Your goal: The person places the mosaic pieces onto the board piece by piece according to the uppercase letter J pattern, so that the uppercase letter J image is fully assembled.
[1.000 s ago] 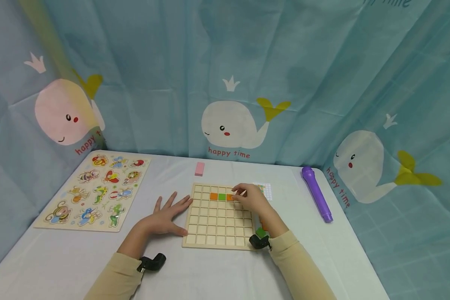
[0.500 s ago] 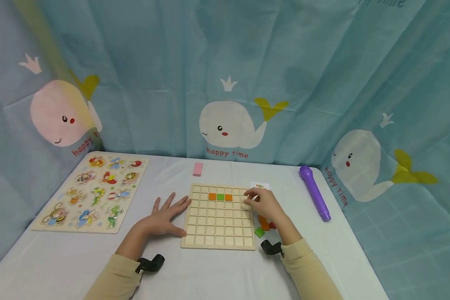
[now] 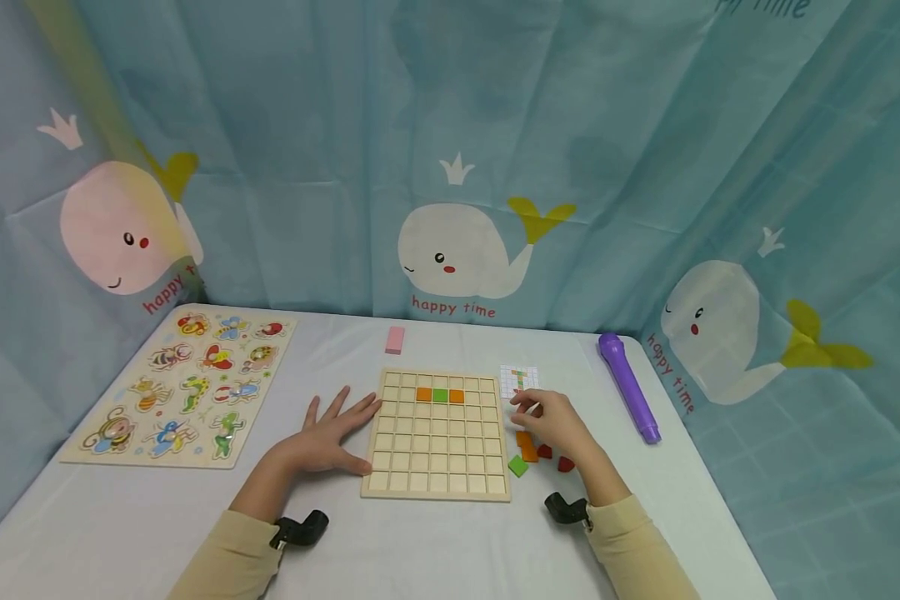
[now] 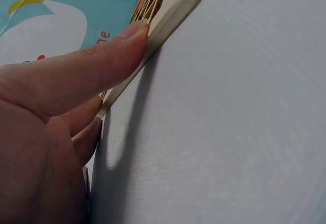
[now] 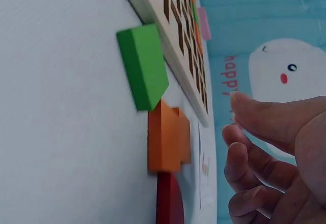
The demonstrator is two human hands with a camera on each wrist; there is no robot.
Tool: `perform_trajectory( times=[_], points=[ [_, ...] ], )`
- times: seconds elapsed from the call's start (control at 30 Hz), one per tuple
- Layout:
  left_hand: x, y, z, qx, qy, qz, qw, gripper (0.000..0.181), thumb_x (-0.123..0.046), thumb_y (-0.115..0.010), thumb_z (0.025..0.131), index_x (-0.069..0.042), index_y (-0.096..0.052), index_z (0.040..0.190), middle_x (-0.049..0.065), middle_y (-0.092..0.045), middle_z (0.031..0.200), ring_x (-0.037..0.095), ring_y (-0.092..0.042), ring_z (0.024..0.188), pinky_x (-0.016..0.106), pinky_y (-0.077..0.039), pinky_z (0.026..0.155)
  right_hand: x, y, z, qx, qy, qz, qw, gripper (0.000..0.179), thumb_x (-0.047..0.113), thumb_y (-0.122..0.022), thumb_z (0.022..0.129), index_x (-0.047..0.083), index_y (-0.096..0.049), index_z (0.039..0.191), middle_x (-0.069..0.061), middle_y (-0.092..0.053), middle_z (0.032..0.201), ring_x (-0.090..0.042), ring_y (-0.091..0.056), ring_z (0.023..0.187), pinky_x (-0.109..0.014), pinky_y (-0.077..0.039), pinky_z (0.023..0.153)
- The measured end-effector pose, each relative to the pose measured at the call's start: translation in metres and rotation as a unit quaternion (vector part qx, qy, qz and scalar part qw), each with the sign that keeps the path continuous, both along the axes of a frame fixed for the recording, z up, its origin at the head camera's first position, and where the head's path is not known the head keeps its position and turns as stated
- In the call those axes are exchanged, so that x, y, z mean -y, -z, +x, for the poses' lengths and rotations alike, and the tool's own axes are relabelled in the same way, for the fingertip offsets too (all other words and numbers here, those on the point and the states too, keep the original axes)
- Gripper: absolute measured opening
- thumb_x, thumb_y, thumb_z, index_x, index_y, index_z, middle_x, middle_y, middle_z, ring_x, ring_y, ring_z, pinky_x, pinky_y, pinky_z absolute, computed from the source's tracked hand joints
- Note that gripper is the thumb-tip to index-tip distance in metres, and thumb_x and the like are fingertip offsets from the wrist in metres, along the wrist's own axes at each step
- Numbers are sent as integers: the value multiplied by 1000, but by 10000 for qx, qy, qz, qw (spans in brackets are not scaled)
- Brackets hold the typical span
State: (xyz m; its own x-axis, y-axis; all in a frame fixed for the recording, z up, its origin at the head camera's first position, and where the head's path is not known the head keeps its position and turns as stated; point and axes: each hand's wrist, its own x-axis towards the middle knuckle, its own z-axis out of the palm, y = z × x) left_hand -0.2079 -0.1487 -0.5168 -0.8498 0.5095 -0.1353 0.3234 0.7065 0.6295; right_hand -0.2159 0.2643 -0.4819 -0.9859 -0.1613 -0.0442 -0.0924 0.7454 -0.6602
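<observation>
A wooden grid board [image 3: 429, 446] lies mid-table, with an orange, a green [image 3: 440, 395] and another orange square in one upper row. My left hand [image 3: 328, 440] spreads its fingers along the board's left edge; in the left wrist view the thumb [image 4: 109, 61] touches the rim. Just right of the board hovers my right hand [image 3: 558, 423], fingers loosely bent with nothing between them. Below it lie a loose green block [image 3: 518, 466], orange blocks [image 3: 527, 447] and red blocks [image 3: 566, 464]. The right wrist view shows the green block [image 5: 142, 66] close beside the board's edge.
A small printed grid card [image 3: 519, 378] lies beyond my right hand, partly covered by it. An insect picture board [image 3: 251, 417] is at the left, a pink block [image 3: 394, 340] behind the grid, and a purple microphone-shaped stick [image 3: 630, 389] at the right. A whale-print curtain [image 3: 307, 208] backs the table.
My right hand has moved off the upper-row orange square, rightward and toward me, beyond the board's right edge. The card and loose blocks are now more exposed. My left hand stays put.
</observation>
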Motion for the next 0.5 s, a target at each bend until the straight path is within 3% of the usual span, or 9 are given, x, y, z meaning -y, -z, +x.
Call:
perform_trajectory(
  times=[0.27,0.5],
  points=[
    [0,-2,0,-2,-46,-23,10000,113,-57,-84,70,-18,-29,161,5,-19,170,43,10,155,67,21,114,-14,1,7,435,-142,81,9989,14,24,-78,89,17,-74,100,3,-67,90,-15,-62,72,-30,-55,61],
    [0,-3,1,27,-31,33,10000,113,-56,-84,70,-17,-29,161,5,-19,170,43,10,155,67,22,114,-22,2,10,627,-243,493,9965,16,28,-84,83,19,-74,92,3,-63,84,-16,-54,72,-30,-47,61]
  ],
)
